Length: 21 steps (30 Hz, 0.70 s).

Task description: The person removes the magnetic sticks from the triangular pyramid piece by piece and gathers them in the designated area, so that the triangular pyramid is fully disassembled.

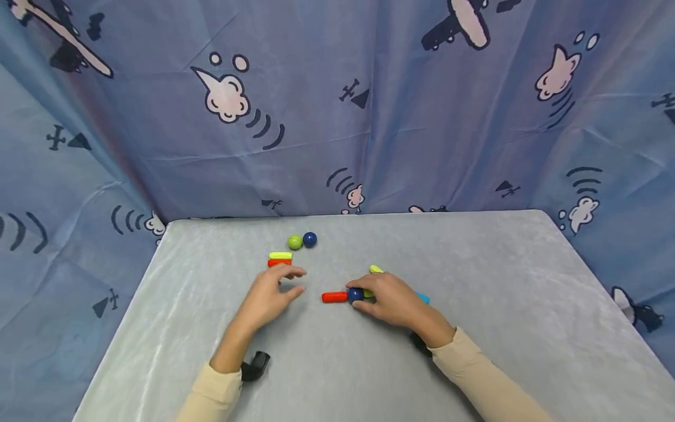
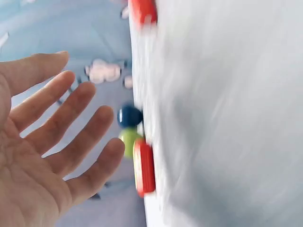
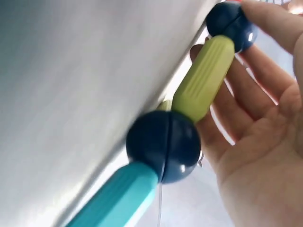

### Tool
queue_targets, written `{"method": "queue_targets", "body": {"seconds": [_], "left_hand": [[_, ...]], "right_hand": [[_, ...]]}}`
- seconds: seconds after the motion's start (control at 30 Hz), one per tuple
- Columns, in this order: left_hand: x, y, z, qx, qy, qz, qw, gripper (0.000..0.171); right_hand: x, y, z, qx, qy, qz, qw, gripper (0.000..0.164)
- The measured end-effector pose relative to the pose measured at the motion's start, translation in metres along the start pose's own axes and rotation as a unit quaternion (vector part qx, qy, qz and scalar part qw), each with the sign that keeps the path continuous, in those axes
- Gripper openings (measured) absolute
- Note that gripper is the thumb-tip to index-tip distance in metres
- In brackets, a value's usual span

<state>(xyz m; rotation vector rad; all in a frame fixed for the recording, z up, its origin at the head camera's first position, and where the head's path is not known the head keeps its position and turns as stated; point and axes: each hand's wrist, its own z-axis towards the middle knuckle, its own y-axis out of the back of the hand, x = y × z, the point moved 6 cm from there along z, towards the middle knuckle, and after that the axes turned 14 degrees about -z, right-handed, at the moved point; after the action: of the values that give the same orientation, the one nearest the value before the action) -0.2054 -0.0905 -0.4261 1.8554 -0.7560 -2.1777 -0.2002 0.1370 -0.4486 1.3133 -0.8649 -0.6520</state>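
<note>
My right hand (image 1: pixel 392 299) pinches a dark blue ball (image 1: pixel 355 295) between thumb and fingertips. From the ball a red rod (image 1: pixel 334 297) points left. In the right wrist view a yellow-green rod (image 3: pixel 204 78) joins the pinched ball to a second dark blue ball (image 3: pixel 163 146), which carries a light-blue rod (image 3: pixel 118 196). Beyond the hand pokes the end of another yellow-green rod (image 1: pixel 375 269); its joint is hidden. My left hand (image 1: pixel 266 299) hovers left of the red rod, fingers apart and holding nothing, near a loose red rod (image 1: pixel 278 263).
A yellow-green rod (image 1: pixel 280 255) lies against the loose red rod. Behind them sit a green ball (image 1: pixel 295 242) and a dark blue ball (image 1: pixel 310 239), side by side. All are on a grey cloth-covered table (image 1: pixel 501 281), with a patterned blue curtain (image 1: pixel 295 117) behind its far edge.
</note>
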Motion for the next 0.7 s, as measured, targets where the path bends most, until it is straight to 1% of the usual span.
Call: {"method": "queue_targets", "body": {"seconds": [0.07,0.17,0.3,0.4,0.5,0.6,0.7], "left_hand": [[-0.007,-0.014,-0.013,0.021,-0.004,0.002,0.9998,0.028],[-0.014,-0.031,-0.023,0.050,-0.012,0.012,0.9986,0.027],[-0.017,-0.045,-0.023,0.092,-0.034,0.021,0.9949,0.027],[-0.016,-0.054,-0.022,0.111,-0.051,0.036,0.9918,0.026],[-0.015,-0.060,-0.022,0.119,-0.070,0.067,0.9882,0.023],[-0.013,-0.063,-0.021,0.116,-0.075,0.092,0.9861,0.022],[-0.011,-0.062,-0.020,0.108,-0.072,0.097,0.9868,0.021]], "right_hand": [[0.006,0.001,0.001,-0.001,-0.002,-0.009,1.000,0.040],[0.015,0.002,0.000,0.005,-0.012,-0.012,1.000,0.040],[0.026,0.002,-0.003,0.007,-0.034,0.007,0.999,0.040],[0.031,0.001,-0.007,0.005,-0.050,0.021,0.999,0.041],[0.035,-0.001,-0.010,0.001,-0.055,0.019,0.998,0.041],[0.038,-0.002,-0.011,-0.005,-0.049,0.020,0.999,0.039],[0.039,0.000,-0.010,-0.006,-0.046,0.023,0.999,0.039]]}}
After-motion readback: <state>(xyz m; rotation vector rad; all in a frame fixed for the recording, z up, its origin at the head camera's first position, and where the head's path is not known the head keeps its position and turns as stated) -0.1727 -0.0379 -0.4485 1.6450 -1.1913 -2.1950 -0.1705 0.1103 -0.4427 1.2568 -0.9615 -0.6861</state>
